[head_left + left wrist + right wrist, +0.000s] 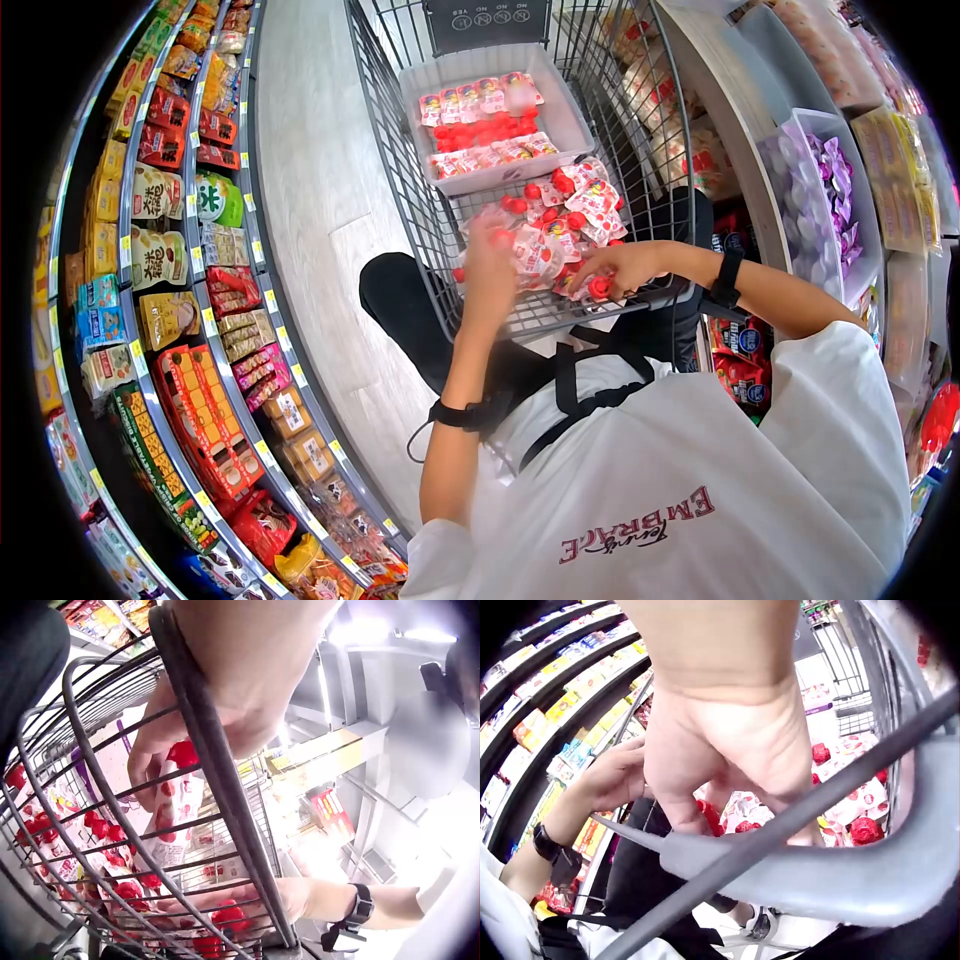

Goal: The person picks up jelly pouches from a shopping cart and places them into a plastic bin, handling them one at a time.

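White-and-pink spouted pouches with red caps lie in a loose heap in the shopping cart. My left hand, blurred in the head view, is over the heap's left side. In the left wrist view it grips one pouch just below the red cap, holding it upright. My right hand reaches over the cart's near rim, its fingers curled at a red-capped pouch on the heap's near right side. In the right wrist view my right hand hides most of that pouch.
Beyond the heap, a translucent bin holds rows of the same pouches. Snack shelves run along the left of the aisle floor. At the right is a display with a clear bin of purple packets. The cart's handle crosses below my right hand.
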A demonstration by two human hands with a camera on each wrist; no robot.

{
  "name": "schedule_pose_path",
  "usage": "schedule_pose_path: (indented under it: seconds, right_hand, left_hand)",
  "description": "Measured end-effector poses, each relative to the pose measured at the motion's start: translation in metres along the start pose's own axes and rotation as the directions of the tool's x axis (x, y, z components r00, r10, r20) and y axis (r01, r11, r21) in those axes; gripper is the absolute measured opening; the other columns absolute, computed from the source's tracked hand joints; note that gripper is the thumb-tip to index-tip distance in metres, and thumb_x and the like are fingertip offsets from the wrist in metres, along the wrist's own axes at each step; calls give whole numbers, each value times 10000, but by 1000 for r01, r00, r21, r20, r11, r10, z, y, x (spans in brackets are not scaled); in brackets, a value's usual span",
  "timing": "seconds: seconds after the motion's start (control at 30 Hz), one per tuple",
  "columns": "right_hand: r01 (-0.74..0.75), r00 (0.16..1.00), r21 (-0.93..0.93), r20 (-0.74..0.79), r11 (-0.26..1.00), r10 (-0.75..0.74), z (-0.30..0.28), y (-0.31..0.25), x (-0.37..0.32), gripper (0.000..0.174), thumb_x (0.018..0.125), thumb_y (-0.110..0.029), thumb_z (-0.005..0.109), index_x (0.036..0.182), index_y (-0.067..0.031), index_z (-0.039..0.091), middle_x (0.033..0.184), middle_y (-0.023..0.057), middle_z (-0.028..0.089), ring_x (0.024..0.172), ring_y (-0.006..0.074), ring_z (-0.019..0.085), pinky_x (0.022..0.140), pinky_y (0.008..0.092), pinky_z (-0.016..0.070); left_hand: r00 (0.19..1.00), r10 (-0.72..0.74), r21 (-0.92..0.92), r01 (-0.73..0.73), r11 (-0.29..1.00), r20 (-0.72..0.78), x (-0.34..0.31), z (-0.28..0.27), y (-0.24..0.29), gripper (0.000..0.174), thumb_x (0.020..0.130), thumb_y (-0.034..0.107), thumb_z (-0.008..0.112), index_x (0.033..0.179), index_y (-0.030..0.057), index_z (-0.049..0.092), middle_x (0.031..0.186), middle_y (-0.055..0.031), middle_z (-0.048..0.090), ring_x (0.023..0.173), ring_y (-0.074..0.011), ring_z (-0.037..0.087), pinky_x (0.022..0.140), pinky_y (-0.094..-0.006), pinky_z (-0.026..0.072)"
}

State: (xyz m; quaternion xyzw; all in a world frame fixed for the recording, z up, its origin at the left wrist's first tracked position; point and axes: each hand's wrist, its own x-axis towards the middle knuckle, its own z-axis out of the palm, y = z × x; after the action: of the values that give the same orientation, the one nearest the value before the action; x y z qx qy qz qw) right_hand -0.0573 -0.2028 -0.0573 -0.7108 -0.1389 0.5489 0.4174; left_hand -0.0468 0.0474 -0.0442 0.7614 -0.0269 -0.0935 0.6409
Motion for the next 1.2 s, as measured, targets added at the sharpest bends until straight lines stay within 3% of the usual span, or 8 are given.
schedule_pose_path:
  seconds: [0.23, 0.3, 0.4, 0.57, 0.93, 1.03, 1.07, 1.2]
  right_hand:
    - [-52, 979, -53, -199, 997, 41, 10, -17, -4, 447, 695, -46, 714, 1128, -147, 673, 836, 69, 632, 568, 151, 579, 486, 286, 468]
    - [-98, 966, -155, -253, 983, 57, 11, -17, -2, 394, 703, -75, 733, 1088, -149, 690, 845, 84, 643, 600, 190, 610, 526, 314, 494]
    - [145, 885, -473, -330, 869, -328, 17, 3, 5, 309, 701, -126, 753, 1006, -153, 710, 883, 136, 651, 705, 296, 641, 645, 377, 516]
    - [-68, 879, -518, -435, 853, -195, 20, -15, -2, 197, 698, -126, 719, 894, -121, 703, 867, 163, 651, 825, 351, 634, 743, 418, 503]
    - [-42, 786, -596, -516, 802, -342, -31, -59, -12, 300, 581, 23, 686, 868, -63, 703, 776, 137, 671, 749, 274, 669, 695, 347, 519]
    - [-61, 888, -274, -454, 960, -74, -41, -123, -49, 233, 676, 33, 684, 905, -4, 671, 796, 100, 647, 639, 169, 665, 490, 257, 550]
    - [-64, 916, -194, -400, 979, -19, -47, -136, -55, 241, 689, 32, 688, 927, 4, 660, 812, 97, 643, 646, 170, 663, 480, 252, 555]
    - [-25, 955, -27, -296, 999, 15, -56, -166, -33, 287, 724, -10, 711, 995, 30, 626, 838, 100, 637, 647, 182, 662, 528, 265, 574]
  left_hand:
    - [949, -304, -647, 176, 742, -90, 9, -9, -10, 284, 995, 283, 480, 1144, 43, 513, 988, -68, 626, 836, -112, 614, 729, -271, 514]
    - [943, -330, -715, 250, 653, 27, 9, -16, -8, 329, 978, 339, 503, 1120, 46, 550, 1019, -84, 643, 900, -157, 640, 790, -306, 531]
    - [833, -413, -813, 504, 292, 368, 4, -25, 17, 409, 905, 344, 616, 1212, 77, 563, 1094, -56, 635, 989, -216, 604, 874, -424, 490]
    - [816, -403, -770, 551, 321, 415, 6, -24, 8, 384, 837, 200, 671, 1183, 65, 573, 1092, -69, 634, 985, -235, 613, 873, -438, 499]
    - [849, -226, -758, 528, 382, 477, 8, -21, 2, 407, 913, 211, 549, 1257, 0, 496, 1199, -147, 595, 1067, -255, 611, 924, -427, 494]
    - [933, -236, -816, 353, 458, 271, 8, -11, 6, 391, 934, 237, 533, 1263, 36, 467, 1161, -119, 599, 1012, -221, 633, 844, -389, 538]
    - [947, -231, -749, 317, 582, 222, 6, -8, 9, 478, 954, 373, 522, 1318, 71, 449, 1253, -120, 560, 1136, -220, 564, 960, -399, 466]
    - [884, -141, -776, 460, 431, 446, -1, -7, 22, 540, 943, 461, 506, 1308, 70, 432, 1090, -53, 598, 927, -194, 627, 829, -372, 530]
